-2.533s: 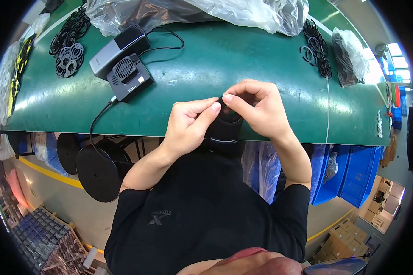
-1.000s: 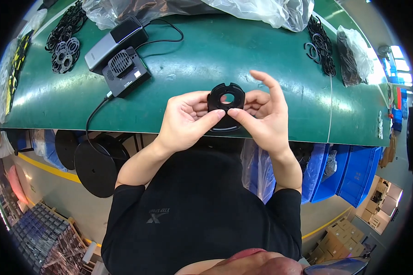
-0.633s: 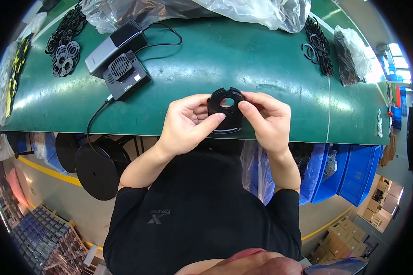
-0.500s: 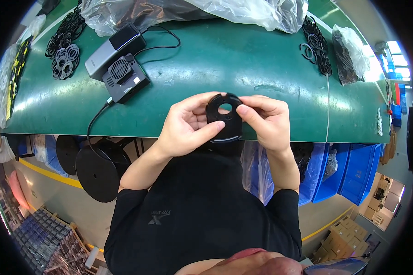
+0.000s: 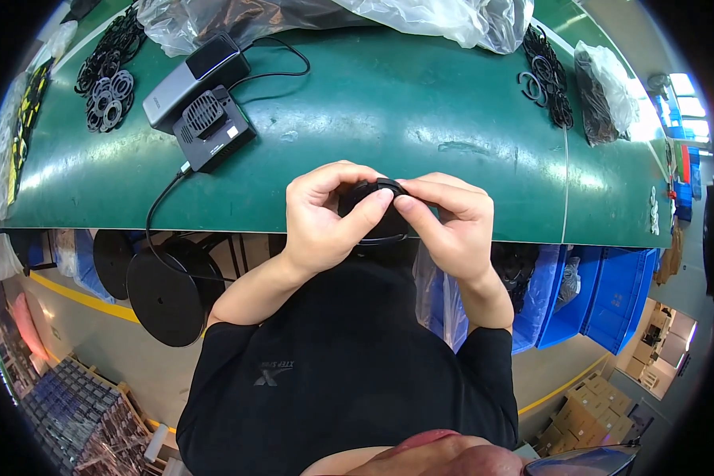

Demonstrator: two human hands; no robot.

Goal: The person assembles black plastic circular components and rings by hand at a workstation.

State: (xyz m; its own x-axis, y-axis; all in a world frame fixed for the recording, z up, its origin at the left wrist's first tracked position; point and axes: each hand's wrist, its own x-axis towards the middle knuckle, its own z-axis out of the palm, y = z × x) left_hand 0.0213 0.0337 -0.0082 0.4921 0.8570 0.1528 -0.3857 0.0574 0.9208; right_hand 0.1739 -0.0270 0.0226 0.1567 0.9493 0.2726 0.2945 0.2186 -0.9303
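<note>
The person's left hand and right hand are both nearly closed, thumbs and fingers pinching the upper rim of a black part at the middle of the table's near edge. Should a thumb slip (the grip looks narrow), the part could drop off that edge. Below its right half, a blue bin holds a greyish bundle; the plastic-lined bin beside it holds dark pieces.

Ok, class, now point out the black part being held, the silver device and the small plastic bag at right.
Black part (image 5: 389, 222), head view: body above the shiny lower edge.
Silver device (image 5: 175, 90), head view: silver upper face.
Small plastic bag (image 5: 613, 89), head view: pale plastic beside dark contents.
</note>
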